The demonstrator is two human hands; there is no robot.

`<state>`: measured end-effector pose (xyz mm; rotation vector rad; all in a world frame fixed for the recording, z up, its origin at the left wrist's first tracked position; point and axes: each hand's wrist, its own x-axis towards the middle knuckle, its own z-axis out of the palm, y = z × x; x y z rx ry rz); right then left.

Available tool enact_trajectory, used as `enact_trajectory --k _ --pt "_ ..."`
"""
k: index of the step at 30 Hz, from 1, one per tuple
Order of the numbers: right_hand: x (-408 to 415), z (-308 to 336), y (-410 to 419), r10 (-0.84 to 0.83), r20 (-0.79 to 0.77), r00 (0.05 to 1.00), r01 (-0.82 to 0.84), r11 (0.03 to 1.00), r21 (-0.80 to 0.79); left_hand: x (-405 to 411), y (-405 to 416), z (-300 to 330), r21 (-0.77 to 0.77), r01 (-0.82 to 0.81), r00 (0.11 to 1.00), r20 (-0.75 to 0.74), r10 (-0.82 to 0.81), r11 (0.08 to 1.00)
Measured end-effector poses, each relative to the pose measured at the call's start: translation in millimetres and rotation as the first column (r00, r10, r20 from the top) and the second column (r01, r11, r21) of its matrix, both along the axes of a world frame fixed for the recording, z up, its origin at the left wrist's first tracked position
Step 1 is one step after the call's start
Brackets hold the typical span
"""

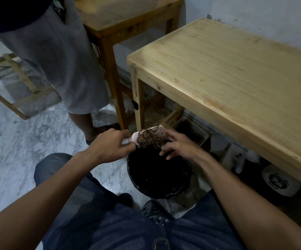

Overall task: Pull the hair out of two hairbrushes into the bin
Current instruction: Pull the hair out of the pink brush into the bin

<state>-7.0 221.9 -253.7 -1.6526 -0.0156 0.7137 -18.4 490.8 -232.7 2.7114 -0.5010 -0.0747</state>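
**First brush, hair not yet pulled**

The hairbrush (150, 137) hangs over the bin (158, 175), hair (148, 136) matted in its bristles. Your left hand (110, 147) grips the handle; your right hand (180, 146), fingers relaxed, touches the tangle. Next, probably pinch and pull downward.

Hairbrush (150, 137) above bin (166, 193), left of table (236, 69)

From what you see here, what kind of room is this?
Probably a plain room in a home or small workshop, though I cannot be sure. It has a marble-patterned floor, two bare wooden tables by a scuffed white wall, and a black-lined bin on the floor.
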Motion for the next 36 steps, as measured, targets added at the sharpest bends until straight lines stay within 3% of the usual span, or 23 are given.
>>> enact_trajectory --k 5,11,16,22,24,30,34,36 --pt "1.0 -8.9 1.2 -0.180 0.114 0.977 0.185 0.982 -0.035 1.9 6.4 2.4 0.017 -0.058 0.998 -0.007 0.059 0.998" --pt "-2.8 -7.7 -14.3 -0.272 0.188 0.944 0.286 0.957 -0.053 -1.2 14.7 -8.1 0.110 -0.242 0.969 -0.032 0.247 0.964" --pt "-5.8 -11.7 -20.7 -0.269 0.176 0.947 0.294 0.945 -0.141 -1.9 13.0 -10.3 0.001 -0.379 0.924 -0.043 0.379 0.925" --pt "-6.4 -14.0 -12.5 -0.113 0.023 0.993 0.114 0.944 -0.308 -3.9 2.5 -5.7 -0.081 -0.331 0.943 0.014 0.333 0.940" --pt "-6.1 -9.2 -7.0 -0.101 -0.006 0.995 0.095 0.957 -0.275 -5.4 -0.8 -3.9 -0.102 -0.305 0.950 0.031 0.310 0.947" --pt "-3.8 6.4 9.5 -0.132 -0.022 0.991 0.133 0.989 0.058 -8.7 -11.7 -1.2 -0.115 -0.255 0.964 0.049 0.262 0.960" --pt "0.9 -5.6 21.6 -0.226 0.185 0.956 0.243 0.967 -0.078 -8.4 -19.5 0.6 -0.114 -0.309 0.948 0.048 0.316 0.944" --pt "1.5 -9.8 19.7 -0.266 0.212 0.940 0.291 0.952 -0.094 -7.5 -19.4 2.8 -0.115 -0.344 0.937 0.030 0.349 0.932"
